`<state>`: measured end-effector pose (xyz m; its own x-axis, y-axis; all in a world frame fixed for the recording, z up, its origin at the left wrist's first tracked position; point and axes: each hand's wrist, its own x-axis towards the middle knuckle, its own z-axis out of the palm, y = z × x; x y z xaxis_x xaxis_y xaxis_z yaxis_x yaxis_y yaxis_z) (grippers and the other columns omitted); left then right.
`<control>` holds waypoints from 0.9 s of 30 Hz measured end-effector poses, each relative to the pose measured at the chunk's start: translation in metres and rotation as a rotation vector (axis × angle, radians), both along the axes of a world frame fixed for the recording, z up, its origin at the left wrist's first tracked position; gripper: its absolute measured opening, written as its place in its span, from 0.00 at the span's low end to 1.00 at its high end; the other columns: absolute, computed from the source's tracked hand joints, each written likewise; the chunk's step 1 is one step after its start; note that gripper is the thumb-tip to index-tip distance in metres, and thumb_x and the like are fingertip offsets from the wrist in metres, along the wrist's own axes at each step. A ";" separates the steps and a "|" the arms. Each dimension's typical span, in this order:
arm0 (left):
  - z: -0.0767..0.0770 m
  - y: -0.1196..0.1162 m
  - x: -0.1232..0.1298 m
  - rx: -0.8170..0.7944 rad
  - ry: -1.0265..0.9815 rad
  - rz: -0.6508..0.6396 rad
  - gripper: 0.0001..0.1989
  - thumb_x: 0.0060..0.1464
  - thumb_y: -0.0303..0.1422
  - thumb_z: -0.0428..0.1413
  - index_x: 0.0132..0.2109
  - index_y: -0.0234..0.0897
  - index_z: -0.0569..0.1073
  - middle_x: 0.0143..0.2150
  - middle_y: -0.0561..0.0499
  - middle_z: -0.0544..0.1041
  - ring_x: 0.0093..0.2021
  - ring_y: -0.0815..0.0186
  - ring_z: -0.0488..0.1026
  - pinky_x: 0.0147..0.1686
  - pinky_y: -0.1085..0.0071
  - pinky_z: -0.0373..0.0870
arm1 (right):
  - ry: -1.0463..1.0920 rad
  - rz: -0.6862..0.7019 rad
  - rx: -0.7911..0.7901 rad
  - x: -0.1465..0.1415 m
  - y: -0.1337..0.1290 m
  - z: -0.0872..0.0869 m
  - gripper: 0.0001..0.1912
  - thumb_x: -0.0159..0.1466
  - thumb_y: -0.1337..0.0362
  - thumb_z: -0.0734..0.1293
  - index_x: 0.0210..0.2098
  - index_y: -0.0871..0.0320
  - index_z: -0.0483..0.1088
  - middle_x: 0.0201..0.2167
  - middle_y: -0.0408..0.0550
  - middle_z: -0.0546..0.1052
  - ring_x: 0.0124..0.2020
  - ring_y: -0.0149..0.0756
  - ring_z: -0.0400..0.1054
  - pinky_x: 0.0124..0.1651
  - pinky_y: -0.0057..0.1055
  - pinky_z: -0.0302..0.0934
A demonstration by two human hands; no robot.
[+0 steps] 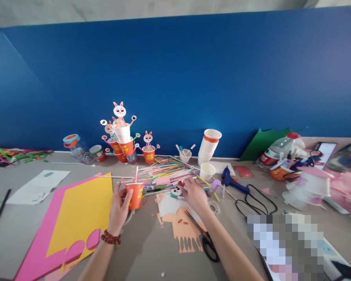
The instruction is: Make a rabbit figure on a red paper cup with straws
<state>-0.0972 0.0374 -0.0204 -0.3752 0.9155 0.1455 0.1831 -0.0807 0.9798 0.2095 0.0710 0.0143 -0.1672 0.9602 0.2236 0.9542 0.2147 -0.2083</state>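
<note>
My left hand point(119, 207) is wrapped round an orange paper cup point(137, 197) with yellow print, held upright. Pale and pink sticks rise from its mouth. My right hand point(194, 193) reaches over the craft pile, fingers bent together at a small red item point(180, 184) that I cannot make out. Close by its fingertips lies a round white paper face point(176, 191) with dark eyes. Below are a cut sheet of peach paper point(179, 226) and black-handled scissors point(210, 246). Coloured sticks point(166, 168) lie heaped behind both hands.
Decorated bunny cups point(125, 147) stand stacked at the back, near a tall white cup stack point(209, 146). A blue glue gun point(234, 182) trails its black cord on the right. Pink and yellow sheets point(84, 210) cover the left. A large plastic bottle point(276, 150) stands at the back right.
</note>
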 end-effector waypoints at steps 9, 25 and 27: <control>-0.003 0.006 -0.005 -0.021 0.107 0.050 0.40 0.55 0.51 0.58 0.67 0.37 0.55 0.45 0.43 0.78 0.44 0.53 0.78 0.41 0.60 0.77 | -0.030 0.044 0.044 -0.011 -0.004 -0.003 0.09 0.63 0.59 0.69 0.41 0.56 0.70 0.45 0.53 0.72 0.47 0.48 0.65 0.47 0.38 0.59; -0.004 -0.001 -0.013 0.162 0.556 0.077 0.24 0.61 0.46 0.52 0.59 0.39 0.64 0.57 0.40 0.71 0.58 0.51 0.68 0.59 0.51 0.63 | 0.313 0.020 -0.038 -0.012 0.001 -0.007 0.01 0.61 0.67 0.68 0.32 0.57 0.71 0.39 0.52 0.76 0.43 0.46 0.67 0.47 0.36 0.59; 0.002 -0.003 -0.011 0.184 0.566 0.079 0.22 0.63 0.45 0.51 0.58 0.40 0.65 0.56 0.41 0.71 0.58 0.51 0.68 0.59 0.52 0.63 | 0.420 0.019 -0.065 -0.007 0.002 -0.007 0.03 0.60 0.69 0.67 0.30 0.56 0.70 0.36 0.50 0.77 0.40 0.43 0.69 0.44 0.34 0.60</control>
<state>-0.1080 0.0341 -0.0185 -0.2592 0.8287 0.4961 0.6846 -0.2047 0.6996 0.2021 0.0733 0.0076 -0.0924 0.9721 0.2156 0.7794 0.2053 -0.5919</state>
